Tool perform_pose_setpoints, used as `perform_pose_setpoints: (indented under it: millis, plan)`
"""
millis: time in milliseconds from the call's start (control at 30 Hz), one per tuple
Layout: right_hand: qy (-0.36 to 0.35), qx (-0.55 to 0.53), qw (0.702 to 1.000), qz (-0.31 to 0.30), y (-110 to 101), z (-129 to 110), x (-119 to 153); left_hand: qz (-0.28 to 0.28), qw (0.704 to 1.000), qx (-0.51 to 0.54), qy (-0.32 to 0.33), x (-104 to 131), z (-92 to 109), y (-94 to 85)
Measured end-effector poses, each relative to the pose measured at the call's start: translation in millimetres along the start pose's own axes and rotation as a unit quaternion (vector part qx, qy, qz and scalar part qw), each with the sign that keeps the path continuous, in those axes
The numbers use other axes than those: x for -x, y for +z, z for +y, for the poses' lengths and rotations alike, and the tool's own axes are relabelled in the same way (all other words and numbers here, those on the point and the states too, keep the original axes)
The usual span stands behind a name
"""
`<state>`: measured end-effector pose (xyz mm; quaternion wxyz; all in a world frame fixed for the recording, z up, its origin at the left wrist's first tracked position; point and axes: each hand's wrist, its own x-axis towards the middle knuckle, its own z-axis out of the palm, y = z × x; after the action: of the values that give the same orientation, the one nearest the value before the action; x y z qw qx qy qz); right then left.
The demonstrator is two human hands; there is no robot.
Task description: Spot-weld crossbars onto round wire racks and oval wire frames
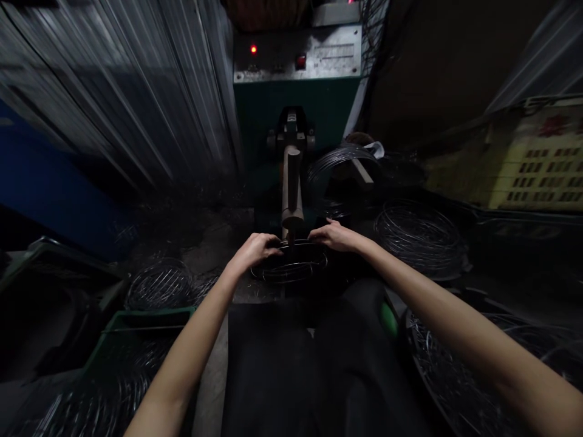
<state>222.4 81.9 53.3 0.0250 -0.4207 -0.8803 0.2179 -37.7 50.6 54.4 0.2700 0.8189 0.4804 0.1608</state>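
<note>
Nothing legible for certain. 2 o'clock, yellow slotted plastic crate (501,176): red character-like sign (554,125), blurred. 3 o'clock, dark container (505,233) below it: faint marks, possibly letters. 12 o'clock, silver rectangular metal control panel (277,59) on green boxy machine (259,109): fine printed lines right, small markings beneath the red light (254,49); too small.
</note>
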Motion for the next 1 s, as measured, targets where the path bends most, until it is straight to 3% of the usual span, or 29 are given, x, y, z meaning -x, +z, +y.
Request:
perform_pose_setpoints:
  millis: [367, 700, 1000]
  plan:
    - [0.021, 0.041, 0.998, 0.037, 4.2, -0.9, -0.6, -0.019, 1.0, 0.002, -0.015, 3.9, -2.8, -14.6]
    - [0.006, 0.029, 1.0, -0.009, -3.6, 2.3, -4.0, 0.0, 0.997, -0.068, 0.019, 5.5, -2.9, -10.4]
    - [-0.002, 0.028, 0.999, 0.021, 4.2, 3.8, -5.7, 0.036, 0.992, -0.116, 0.034, 11.4, -0.6, -9.0]
